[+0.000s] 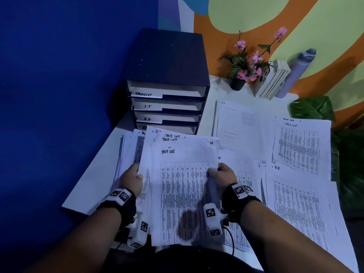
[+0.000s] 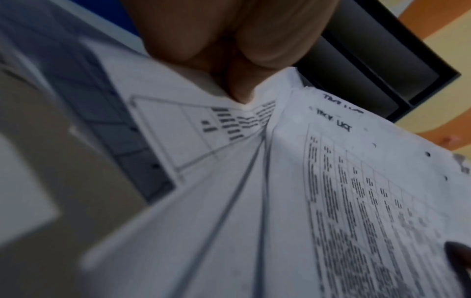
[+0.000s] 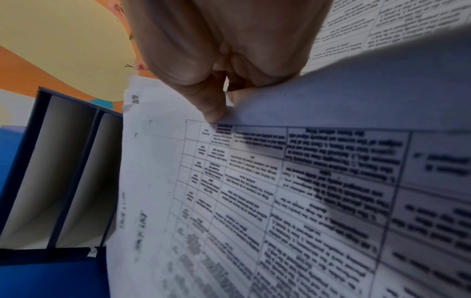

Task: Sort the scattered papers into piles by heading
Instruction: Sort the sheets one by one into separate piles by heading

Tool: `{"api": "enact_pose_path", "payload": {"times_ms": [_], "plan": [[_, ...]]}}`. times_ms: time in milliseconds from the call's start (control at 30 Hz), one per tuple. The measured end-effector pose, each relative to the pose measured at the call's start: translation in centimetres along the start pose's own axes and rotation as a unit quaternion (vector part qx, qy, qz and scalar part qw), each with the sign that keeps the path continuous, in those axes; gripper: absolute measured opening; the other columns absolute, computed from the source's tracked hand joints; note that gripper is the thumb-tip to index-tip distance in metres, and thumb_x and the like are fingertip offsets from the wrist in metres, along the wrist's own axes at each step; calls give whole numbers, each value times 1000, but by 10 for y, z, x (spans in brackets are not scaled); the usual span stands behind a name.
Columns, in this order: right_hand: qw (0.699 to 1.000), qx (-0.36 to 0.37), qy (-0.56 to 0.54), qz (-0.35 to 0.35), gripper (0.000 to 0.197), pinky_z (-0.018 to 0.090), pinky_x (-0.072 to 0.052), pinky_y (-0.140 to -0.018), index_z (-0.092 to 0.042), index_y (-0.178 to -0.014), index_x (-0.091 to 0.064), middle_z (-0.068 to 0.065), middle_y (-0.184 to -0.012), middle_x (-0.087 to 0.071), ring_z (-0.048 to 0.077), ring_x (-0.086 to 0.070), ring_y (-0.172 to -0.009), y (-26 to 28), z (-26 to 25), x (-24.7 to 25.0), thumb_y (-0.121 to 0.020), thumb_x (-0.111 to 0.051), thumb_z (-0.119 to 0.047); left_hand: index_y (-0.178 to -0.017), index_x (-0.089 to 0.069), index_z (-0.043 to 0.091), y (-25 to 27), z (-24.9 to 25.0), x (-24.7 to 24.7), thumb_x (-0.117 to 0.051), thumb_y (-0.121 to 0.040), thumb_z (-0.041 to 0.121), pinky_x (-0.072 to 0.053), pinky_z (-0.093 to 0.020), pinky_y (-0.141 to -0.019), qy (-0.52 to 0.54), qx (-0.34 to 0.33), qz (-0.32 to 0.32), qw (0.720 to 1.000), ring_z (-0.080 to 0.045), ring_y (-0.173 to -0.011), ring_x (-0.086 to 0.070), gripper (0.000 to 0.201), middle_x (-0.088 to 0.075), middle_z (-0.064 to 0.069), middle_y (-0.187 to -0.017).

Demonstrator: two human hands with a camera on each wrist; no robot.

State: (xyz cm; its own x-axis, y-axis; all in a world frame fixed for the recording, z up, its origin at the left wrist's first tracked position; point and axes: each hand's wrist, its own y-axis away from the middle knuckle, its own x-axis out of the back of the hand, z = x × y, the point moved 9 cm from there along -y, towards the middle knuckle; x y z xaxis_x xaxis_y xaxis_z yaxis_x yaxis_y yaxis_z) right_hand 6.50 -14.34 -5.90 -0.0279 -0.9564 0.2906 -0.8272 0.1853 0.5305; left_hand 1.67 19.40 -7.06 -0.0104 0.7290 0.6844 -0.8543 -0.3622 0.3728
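A stack of printed sheets headed "TASK LIST" is held up in front of me, its tops fanned out. My left hand grips the stack's left edge, thumb on top. My right hand pinches the right edge, which curls up under the thumb. In the left wrist view the stack shows two "TASK LIST" headings. On the white table lie other piles: an "I.T" pile, a "TASK LIST" pile and an "H.R" pile.
A dark drawer unit with trays labelled TASKLIST, I.T and H.R stands at the back left. A flower pot, several books and a grey bottle line the back wall. A leafy plant sits at the right.
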Motion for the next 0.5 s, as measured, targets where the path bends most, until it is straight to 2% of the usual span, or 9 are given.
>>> {"api": "enact_pose_path", "payload": {"times_ms": [67, 133, 167, 200, 267, 300, 367, 433, 500], "plan": [[1000, 0, -19, -13, 12, 51, -52, -61, -27, -65, -55, 11, -66, -59, 26, -57, -61, -4, 3, -4, -63, -65, -20, -99, -59, 18, 5, 15, -10, -41, -89, -3, -46, -25, -75, 73, -38, -44, 996, -22, -87, -57, 29, -65, -5, -93], [999, 11, -39, -25, 17, 50, -49, -59, -32, -67, -54, 11, -69, -57, 26, -54, -61, -7, 2, -9, -56, -63, -22, -86, -59, 19, 5, 22, -14, -36, -85, -13, -38, -22, -65, 100, -43, -63, 992, -21, -83, -52, 39, -59, 1, -78], [998, 21, -45, -24, 23, 52, -51, -61, -35, -74, -55, 11, -71, -58, 27, -54, -61, -5, -1, -10, -60, -62, -18, -94, -61, 17, 3, 22, -11, -36, -86, -11, -40, -23, -70, 84, -39, -48, 995, -22, -88, -54, 39, -60, -1, -85], [999, 33, -40, -16, 31, 52, -53, -63, -37, -86, -56, 9, -72, -59, 27, -56, -63, -2, -6, -10, -68, -62, -13, -110, -62, 15, -1, 21, -5, -39, -88, -6, -43, -25, -82, 48, -33, -24, 998, -24, -100, -55, 38, -62, -4, -103], [999, 52, -9, 2, 42, 46, -55, -72, -32, -113, -54, 4, -71, -60, 25, -59, -69, 4, -13, -7, -82, -59, -4, -137, -48, 18, -12, 15, 7, -48, -92, 9, -38, -33, -105, -81, -23, 14, 996, -27, -126, -46, 46, -46, -6, -140], [998, 63, 22, 7, 51, 40, -55, -74, -27, -129, -50, 2, -71, -59, 23, -59, -71, 4, -13, -5, -85, -59, -2, -143, -40, 19, -15, 12, 11, -53, -91, 17, -34, -36, -111, -134, -10, 18, 991, -28, -133, -40, 53, -36, -6, -149], [992, 84, 89, 13, 66, 25, -51, -68, -24, -144, -38, 1, -72, -56, 15, -57, -69, 3, -15, -3, -86, -61, -4, -148, -28, 18, -25, 7, 14, -60, -88, 30, -30, -40, -114, -199, 7, 12, 980, -30, -139, -32, 69, -25, -8, -155], [987, 83, 134, 11, 62, 24, -48, -65, -24, -141, -43, 4, -75, -55, 16, -55, -69, 0, -13, -1, -85, -60, -3, -149, -23, 18, -29, 3, 14, -67, -81, 42, -31, -44, -111, -236, 29, -8, 971, -33, -137, -31, 84, -25, -10, -153], [978, 89, 188, 11, 24, 28, -48, -63, -15, -104, -60, 5, -72, -54, 22, -53, -71, 0, -16, -1, -84, -59, -1, -146, -24, 17, -34, -6, 15, -73, -70, 52, -37, -48, -107, -242, 62, -21, 968, -36, -131, -38, 97, -33, -14, -146]]}}
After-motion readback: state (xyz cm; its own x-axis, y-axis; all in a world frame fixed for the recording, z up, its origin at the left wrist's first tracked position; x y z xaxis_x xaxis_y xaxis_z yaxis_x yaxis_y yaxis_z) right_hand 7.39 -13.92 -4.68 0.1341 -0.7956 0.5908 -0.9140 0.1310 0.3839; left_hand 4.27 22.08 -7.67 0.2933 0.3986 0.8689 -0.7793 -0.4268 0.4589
